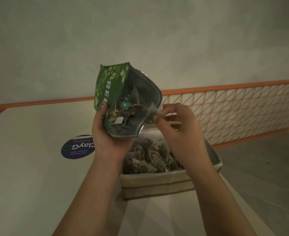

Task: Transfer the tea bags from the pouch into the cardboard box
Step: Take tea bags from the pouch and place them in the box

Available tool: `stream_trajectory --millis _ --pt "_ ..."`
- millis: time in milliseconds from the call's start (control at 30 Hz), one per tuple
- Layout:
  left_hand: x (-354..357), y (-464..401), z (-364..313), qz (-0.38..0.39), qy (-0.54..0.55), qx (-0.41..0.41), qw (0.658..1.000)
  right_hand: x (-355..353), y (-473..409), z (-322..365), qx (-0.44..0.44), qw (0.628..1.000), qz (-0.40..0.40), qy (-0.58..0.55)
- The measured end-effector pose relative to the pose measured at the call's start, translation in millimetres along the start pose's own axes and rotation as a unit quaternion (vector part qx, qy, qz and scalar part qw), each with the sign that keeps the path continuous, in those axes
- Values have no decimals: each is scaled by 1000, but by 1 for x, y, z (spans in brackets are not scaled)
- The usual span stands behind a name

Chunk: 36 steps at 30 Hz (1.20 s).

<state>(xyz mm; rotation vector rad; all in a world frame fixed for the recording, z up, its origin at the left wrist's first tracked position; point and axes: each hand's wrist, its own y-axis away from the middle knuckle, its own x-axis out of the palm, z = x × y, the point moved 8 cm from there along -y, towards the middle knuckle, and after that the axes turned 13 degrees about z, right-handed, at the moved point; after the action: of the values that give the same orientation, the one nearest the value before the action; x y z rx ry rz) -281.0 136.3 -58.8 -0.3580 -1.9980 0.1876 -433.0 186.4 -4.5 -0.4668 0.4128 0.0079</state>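
We see a pale table filling the lower left, with a plain wall behind it and an orange wire-mesh rail running along the far right edge. A round dark-blue sticker lies flat on the table, just left of our left wrist.

The cardboard box sits on the table below both hands, open at the top and already holding a heap of pyramid tea bags with their strings tangled together. Our right forearm crosses over the box's right side and hides that part of it.

Above the box, our left hand grips the green pouch from below and the left, fingers curled round its lower edge. The pouch is tilted with its open mouth facing us, and more bags and tags show inside.

Our right hand is at the pouch's right rim, thumb and fingertips pinching a single tea bag that lies right at the mouth, over the box.
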Motion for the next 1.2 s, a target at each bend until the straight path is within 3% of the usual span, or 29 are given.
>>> stream_trajectory --millis 167,433,667,867,967,1100,1200 --pt "-4 -2 0 5 15 0 1000 -18 19 -15 9 994 4 -106" --pt "1 -3 -5 20 22 18 999 -36 34 -30 9 991 -50 -124" --pt "1 -2 -7 18 23 17 999 -35 42 -46 67 993 -90 -34" --pt "2 0 -6 8 30 16 999 -11 32 -63 108 965 78 224" --pt "3 1 -5 11 22 16 1000 -8 32 -53 84 972 82 201" --pt "3 -1 -5 14 14 14 1000 -15 33 -40 39 989 8 141" --pt "3 0 -4 7 20 12 1000 -9 27 -47 65 973 29 221"
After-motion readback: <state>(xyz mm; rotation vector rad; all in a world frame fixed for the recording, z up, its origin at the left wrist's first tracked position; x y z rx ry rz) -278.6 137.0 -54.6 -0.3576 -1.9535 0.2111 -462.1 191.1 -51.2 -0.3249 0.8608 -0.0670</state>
